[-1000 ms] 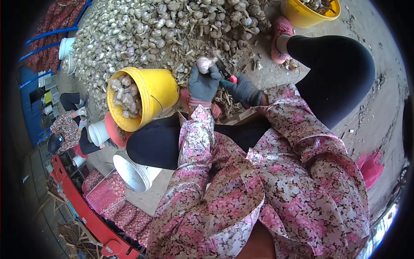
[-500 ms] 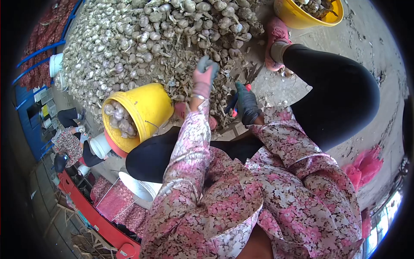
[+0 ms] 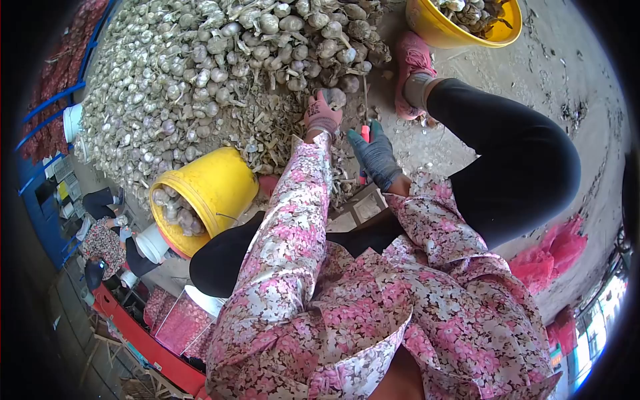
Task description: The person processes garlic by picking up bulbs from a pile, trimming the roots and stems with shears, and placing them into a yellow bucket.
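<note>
My left hand [image 3: 322, 115], in a pink glove with grey-coated fingers, is at the lower edge of a large heap of garlic [image 3: 200, 73]. Its fingers are closed around what looks like a pale garlic bulb [image 3: 336, 99], partly hidden by the glove. Beside it on the right, my right hand [image 3: 377, 159], in a dark grey-green glove, is wrapped around a red-handled tool [image 3: 365, 133]. The tool's thin, straight metal blade points up, away from me, close to the left hand. Most of its handle is hidden in the palm. Dry garlic scraps [image 3: 267, 127] lie around the left hand.
A tipped yellow bucket [image 3: 227, 180] holding garlic bulbs is by my left knee. Another yellow bucket [image 3: 417, 20] stands beyond my pink shoe [image 3: 415, 60]. Pink netting [image 3: 550, 257] lies at right. Far left, another person [image 3: 105, 240] sits near a white bucket [image 3: 152, 243].
My left hand has moved forward to the heap's edge and closed on a bulb. My right hand has shifted slightly and turned the tool, its blade now pointing away from me. The view has shifted slightly.
</note>
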Demonstrator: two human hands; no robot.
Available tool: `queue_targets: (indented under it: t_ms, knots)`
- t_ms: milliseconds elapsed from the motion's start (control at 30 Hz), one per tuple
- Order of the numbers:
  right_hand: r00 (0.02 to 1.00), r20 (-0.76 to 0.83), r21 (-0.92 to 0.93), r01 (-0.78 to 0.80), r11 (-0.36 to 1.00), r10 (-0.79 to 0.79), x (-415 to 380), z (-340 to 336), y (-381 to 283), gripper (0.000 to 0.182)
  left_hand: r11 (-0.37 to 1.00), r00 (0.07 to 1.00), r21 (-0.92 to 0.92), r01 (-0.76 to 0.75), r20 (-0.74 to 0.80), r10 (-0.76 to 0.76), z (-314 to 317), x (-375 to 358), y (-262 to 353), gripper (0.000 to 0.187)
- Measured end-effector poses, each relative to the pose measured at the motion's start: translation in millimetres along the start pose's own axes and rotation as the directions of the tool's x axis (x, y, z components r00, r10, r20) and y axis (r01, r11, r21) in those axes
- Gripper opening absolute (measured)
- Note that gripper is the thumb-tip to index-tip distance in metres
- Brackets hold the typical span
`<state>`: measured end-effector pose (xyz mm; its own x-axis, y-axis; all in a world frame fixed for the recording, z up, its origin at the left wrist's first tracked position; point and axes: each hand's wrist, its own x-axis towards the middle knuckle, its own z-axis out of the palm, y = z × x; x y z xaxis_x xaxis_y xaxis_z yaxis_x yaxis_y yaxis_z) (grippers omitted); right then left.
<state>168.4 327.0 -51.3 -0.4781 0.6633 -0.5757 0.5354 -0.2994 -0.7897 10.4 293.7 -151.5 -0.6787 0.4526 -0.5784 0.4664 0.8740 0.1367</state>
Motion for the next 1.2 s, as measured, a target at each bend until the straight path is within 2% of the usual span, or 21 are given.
queue_targets:
  t_ms: [33,100,167,233,300,333,400,433,500,600,667,767,800,900,933,967,1000,1033,1100,1167,1200]
  knots:
    - [1.000,0.003,0.001,0.008,1.000,-0.008,-2,-2,5,0.057,1.000,0.997,0.012,-0.021,-0.076,0.022,4,-2,-10,0.074]
    - [0.943,0.179,0.057,-0.295,0.954,0.281,-14,-21,-31,0.055,0.995,1.000,-0.104,-0.002,-0.019,0.000,4,-6,-19,0.078]
    - [0.954,0.150,0.080,-0.272,0.959,0.258,-14,-18,-19,0.047,0.984,0.999,-0.176,0.000,0.048,0.008,18,-4,-25,0.072]
    - [0.914,0.082,0.317,-0.402,0.859,0.397,-6,-4,18,0.040,0.982,0.999,-0.186,0.034,0.046,-0.026,4,-21,-11,0.059]
    - [0.908,0.097,0.471,-0.403,0.785,0.407,-3,4,37,0.034,0.795,0.872,-0.606,-0.027,-0.403,-0.278,-7,-34,-5,0.048]
    - [0.887,0.071,0.615,-0.399,0.681,0.456,-2,10,34,0.034,0.784,0.828,-0.573,-0.238,-0.541,-0.145,-15,-41,-8,0.043]
    - [0.875,0.048,0.750,-0.350,0.561,0.482,-1,17,28,0.032,0.763,0.863,-0.560,-0.322,-0.506,-0.007,-30,-70,7,0.043]
    - [0.873,0.055,0.744,-0.359,0.563,0.484,1,16,26,0.032,0.727,0.870,-0.550,-0.411,-0.476,0.133,-35,-81,20,0.044]
    - [0.940,-0.018,0.502,-0.287,0.816,0.341,6,12,23,0.030,0.886,0.892,-0.237,-0.399,-0.323,0.316,7,-61,29,0.046]
    - [0.905,-0.163,0.546,-0.249,0.800,0.393,4,17,14,0.026,0.955,0.895,-0.092,-0.281,-0.385,0.226,38,-17,35,0.052]
    - [0.911,-0.199,0.587,-0.185,0.788,0.362,20,27,61,0.029,0.895,0.933,0.317,-0.313,-0.075,0.352,17,-9,33,0.053]
    - [0.934,-0.075,0.651,-0.220,0.727,0.350,14,14,31,0.032,0.852,0.974,0.480,-0.208,0.022,0.225,1,0,26,0.052]
    - [0.934,-0.071,0.652,-0.223,0.725,0.351,10,10,18,0.032,0.863,0.968,0.476,-0.170,-0.083,0.237,3,3,17,0.051]
    - [0.923,0.008,0.580,-0.317,0.750,0.385,1,7,5,0.036,0.964,0.986,0.209,-0.166,0.036,0.162,-4,19,-15,0.062]
    - [0.962,0.013,0.429,-0.251,0.868,0.272,4,7,13,0.038,0.971,0.969,-0.138,-0.196,-0.177,0.171,4,22,-28,0.060]
    - [0.987,0.040,0.271,-0.160,0.949,0.155,6,10,20,0.042,0.972,0.968,-0.131,-0.194,-0.186,0.168,11,27,-40,0.060]
    - [0.964,0.119,0.180,-0.256,0.950,0.237,-9,-9,-27,0.054,0.672,0.990,-0.729,-0.131,-0.063,0.124,-4,14,-44,0.058]
    - [0.964,0.136,0.188,-0.252,0.949,0.229,-9,-6,-22,0.054,0.080,0.985,-0.996,0.044,0.056,0.163,-23,-5,-50,0.056]
    - [0.960,0.050,-0.314,0.278,0.908,-0.277,-1,-2,-8,0.055,-0.184,0.981,-0.983,0.019,-0.017,0.194,-56,-55,-44,0.053]
    - [0.942,0.092,-0.376,0.333,0.864,-0.323,-4,-6,-20,0.059,-0.336,0.967,-0.942,0.004,-0.081,0.240,-63,-81,-46,0.059]
    - [0.901,0.131,-0.489,0.421,0.763,-0.413,-5,-7,-21,0.058,-0.280,0.963,-0.960,-0.014,-0.088,0.254,-66,-94,-50,0.063]
